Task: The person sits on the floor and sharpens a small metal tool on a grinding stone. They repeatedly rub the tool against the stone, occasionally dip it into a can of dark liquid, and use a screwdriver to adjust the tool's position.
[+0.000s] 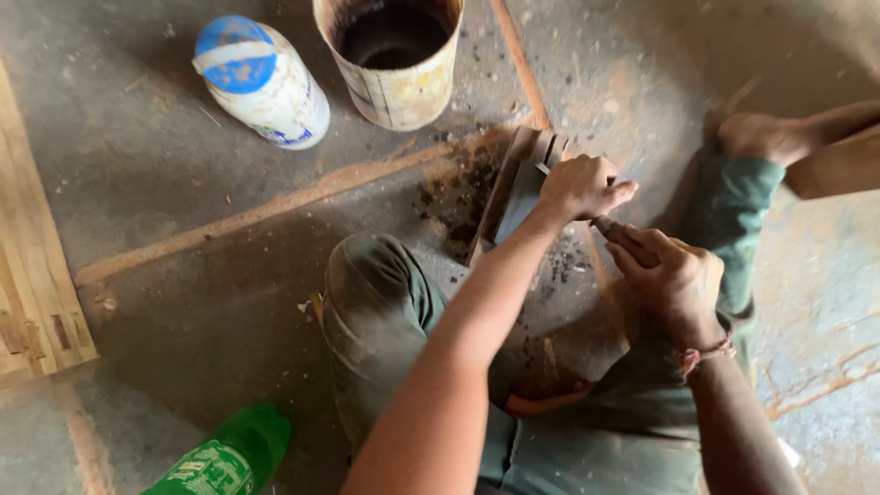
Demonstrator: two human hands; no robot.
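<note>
Knees bent, you sit on the floor; your right hand (674,280) grips a wooden tool handle (621,236), your left hand (579,186) closes over a dark block (519,188) on the concrete. Beyond stand a tin bucket (396,87) and white jar (263,82).

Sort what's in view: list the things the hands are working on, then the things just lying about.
In hand:
left hand pressing on the dark flat block
right hand gripping a wooden tool handle

Lying about:
white plastic jar with blue lid
stained open bucket
green bottle
wooden frame
</note>
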